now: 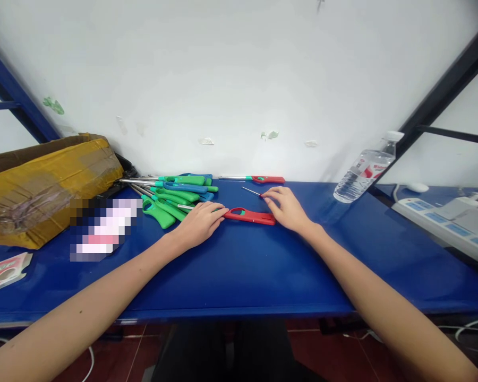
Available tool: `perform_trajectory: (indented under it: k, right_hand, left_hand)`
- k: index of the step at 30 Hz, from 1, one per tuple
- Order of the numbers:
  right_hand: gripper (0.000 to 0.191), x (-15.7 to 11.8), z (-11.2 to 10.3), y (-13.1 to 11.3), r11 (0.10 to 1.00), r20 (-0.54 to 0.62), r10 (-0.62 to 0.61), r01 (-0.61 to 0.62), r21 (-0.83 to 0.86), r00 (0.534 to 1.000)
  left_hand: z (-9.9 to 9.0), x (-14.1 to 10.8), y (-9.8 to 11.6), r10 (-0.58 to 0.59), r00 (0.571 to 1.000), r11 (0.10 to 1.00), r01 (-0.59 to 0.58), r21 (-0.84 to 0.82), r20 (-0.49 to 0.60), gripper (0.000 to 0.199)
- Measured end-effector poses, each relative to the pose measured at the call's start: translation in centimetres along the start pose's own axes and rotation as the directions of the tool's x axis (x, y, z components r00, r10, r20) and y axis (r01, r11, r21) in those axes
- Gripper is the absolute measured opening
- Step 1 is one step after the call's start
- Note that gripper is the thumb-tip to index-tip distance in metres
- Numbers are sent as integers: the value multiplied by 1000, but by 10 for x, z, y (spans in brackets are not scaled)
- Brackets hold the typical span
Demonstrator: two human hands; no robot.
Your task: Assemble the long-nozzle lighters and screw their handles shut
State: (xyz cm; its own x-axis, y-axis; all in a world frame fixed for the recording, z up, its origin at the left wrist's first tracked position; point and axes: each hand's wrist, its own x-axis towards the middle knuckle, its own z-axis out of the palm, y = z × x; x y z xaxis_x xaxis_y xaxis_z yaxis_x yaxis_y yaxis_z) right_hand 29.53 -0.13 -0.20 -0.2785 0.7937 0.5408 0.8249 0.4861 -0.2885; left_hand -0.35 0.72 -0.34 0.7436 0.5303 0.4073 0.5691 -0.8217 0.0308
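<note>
On the blue table lies a red long-necked lighter [250, 216], its metal neck pointing left. My left hand [201, 224] is closed over the place where its neck meets the handle. My right hand [286, 208] is pinched on the end of a thin screwdriver [251, 191], just beyond the right end of the red handle; the screwdriver's metal shaft points left. A second red lighter [267, 180] rests near the wall. Left of my left hand is a pile of green and blue lighters [179, 193], several of them overlapping.
A cardboard box with yellow tape [59, 185] stands at the left, near a pixelated patch and a printed card [7, 270]. At the right are a tilted water bottle [364, 170] and a white power strip [450, 223]. The wall [239, 79] rises behind.
</note>
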Motion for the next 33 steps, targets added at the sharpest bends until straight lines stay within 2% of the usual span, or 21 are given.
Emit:
perform_trajectory:
  k: [2, 7, 11, 17, 20, 24, 27, 29, 31, 33]
  right_hand:
    - [39, 0, -1, 14, 1000, 21, 18, -18, -24, 1000]
    - [42, -2, 3, 29, 1000, 188, -2, 0, 9, 982]
    - [34, -1, 4, 29, 999, 137, 31, -34, 22, 990]
    - [19, -4, 5, 31, 979, 77, 202, -198, -55, 976]
    - [25, -6, 10, 31, 977, 52, 210, -207, -52, 976]
    - [22, -7, 13, 28, 977, 16, 207, -206, -51, 978]
    - [20, -3, 7, 19, 961, -81, 272, -267, 67, 959]
    - [19, 5, -2, 10, 925, -166, 347, -306, 226, 923]
    - [23, 18, -10, -1, 879, -239, 399, -294, 375, 886]
    - [29, 34, -13, -12, 804, -258, 448, -259, 535, 856]
  left_hand:
    - [0, 0, 0, 2, 1000, 1000, -2, -13, -6, 34]
    - [-1, 0, 1, 3, 1000, 999, -3, 35, -3, 34]
    - [-6, 0, -1, 17, 1000, 995, -15, 103, -24, 33]
    - [-16, -3, -4, -8, 1000, 993, 6, 114, 17, 37]
    - [-17, -3, 1, 13, 1000, 997, -13, 70, -4, 46]
    - [-10, -2, 9, 80, 997, 996, -80, 35, 20, 44]
    - [-5, -2, 10, 94, 995, 995, -95, 20, 36, 43]
    - [-4, -2, 9, 90, 996, 996, -90, 20, 28, 41]
    - [-4, -2, 8, 87, 996, 996, -88, 28, 16, 39]
    - [-6, -2, 7, 79, 997, 997, -79, 28, -1, 39]
